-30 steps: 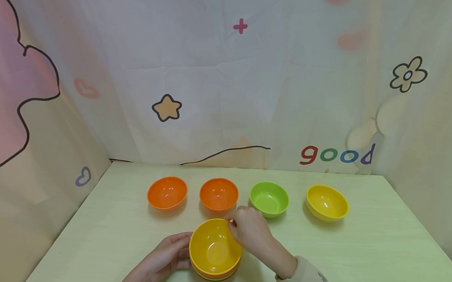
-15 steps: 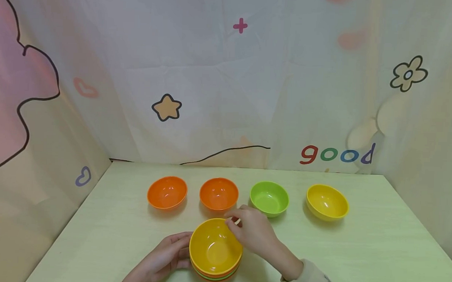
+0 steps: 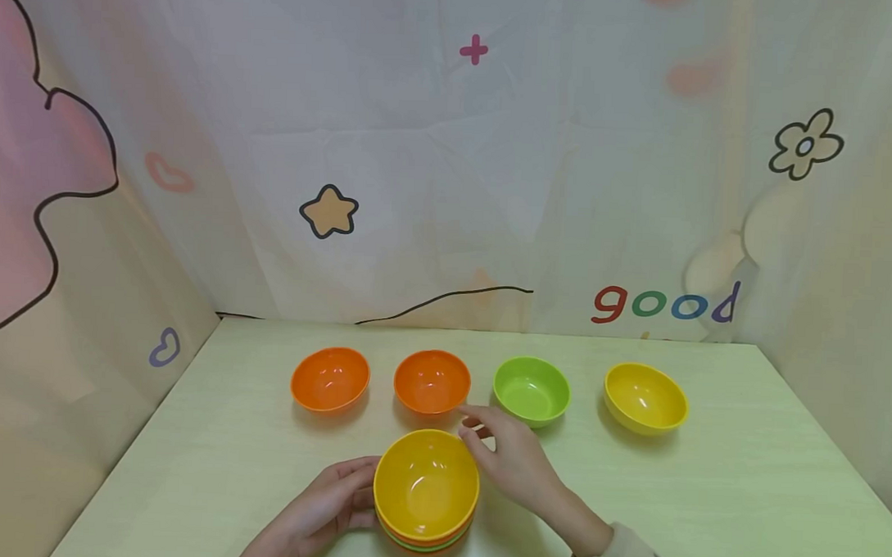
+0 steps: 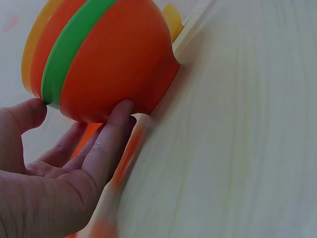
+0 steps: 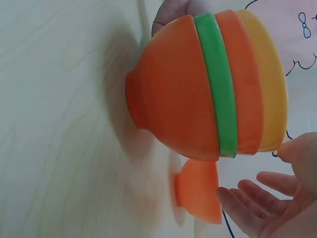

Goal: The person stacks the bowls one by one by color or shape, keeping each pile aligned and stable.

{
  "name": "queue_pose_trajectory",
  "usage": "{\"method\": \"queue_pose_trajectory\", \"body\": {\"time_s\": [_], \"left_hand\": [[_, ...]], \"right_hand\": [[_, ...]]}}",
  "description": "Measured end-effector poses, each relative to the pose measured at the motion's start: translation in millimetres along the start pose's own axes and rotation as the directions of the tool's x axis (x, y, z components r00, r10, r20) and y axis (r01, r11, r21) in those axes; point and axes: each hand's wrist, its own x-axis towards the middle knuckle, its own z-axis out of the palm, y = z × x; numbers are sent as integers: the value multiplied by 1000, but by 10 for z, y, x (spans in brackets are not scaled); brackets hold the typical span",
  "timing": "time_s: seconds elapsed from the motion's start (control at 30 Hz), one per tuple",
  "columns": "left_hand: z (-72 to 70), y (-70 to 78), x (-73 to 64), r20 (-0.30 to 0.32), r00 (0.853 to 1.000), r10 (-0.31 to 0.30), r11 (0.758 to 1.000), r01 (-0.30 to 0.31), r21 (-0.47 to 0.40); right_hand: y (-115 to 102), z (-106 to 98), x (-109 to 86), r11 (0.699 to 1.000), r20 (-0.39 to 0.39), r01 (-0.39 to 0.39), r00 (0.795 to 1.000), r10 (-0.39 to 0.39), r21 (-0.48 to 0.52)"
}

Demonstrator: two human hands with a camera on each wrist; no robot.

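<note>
A stack of bowls sits at the front middle of the table: a yellow bowl (image 3: 427, 491) on top, then an orange bowl (image 5: 243, 84), a green bowl (image 5: 221, 89) and another orange bowl (image 5: 173, 87) at the bottom. My left hand (image 3: 335, 500) rests against the stack's left side. In the left wrist view its thumb touches near the green rim, and its nearly straight fingers lie along the bottom orange bowl. My right hand (image 3: 517, 461) is at the stack's far right rim with fingers spread and nothing held; its thumb is close to the yellow rim, contact unclear.
Along the back of the table (image 3: 741, 485) stand an orange bowl (image 3: 330, 379), a second orange bowl (image 3: 432, 382), a light green bowl (image 3: 532, 391) and a yellow bowl (image 3: 645, 398), spaced apart. A printed curtain (image 3: 420, 163) hangs behind.
My right hand, which pinched the top yellow bowl's rim a second ago, has loosened its fingers and drawn slightly right. The left hand and the stack have stayed in place.
</note>
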Motion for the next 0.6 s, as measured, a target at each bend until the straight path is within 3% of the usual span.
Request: {"method": "queue_pose_trajectory", "body": {"time_s": [0.13, 0.2, 0.37, 0.6], "left_hand": [[2, 8, -2, -1, 1000, -3, 1000, 3, 3], [3, 11, -2, -3, 1000, -6, 1000, 6, 4], [4, 10, 3, -9, 1000, -13, 1000, 13, 1], [1, -1, 6, -3, 1000, -5, 1000, 5, 3]], "right_hand": [[58, 14, -33, 992, 38, -53, 998, 49, 115], [77, 20, -55, 974, 74, -99, 994, 86, 202], [119, 43, -98, 894, 158, -211, 974, 161, 395], [171, 47, -135, 806, 286, -319, 938, 194, 499]]}}
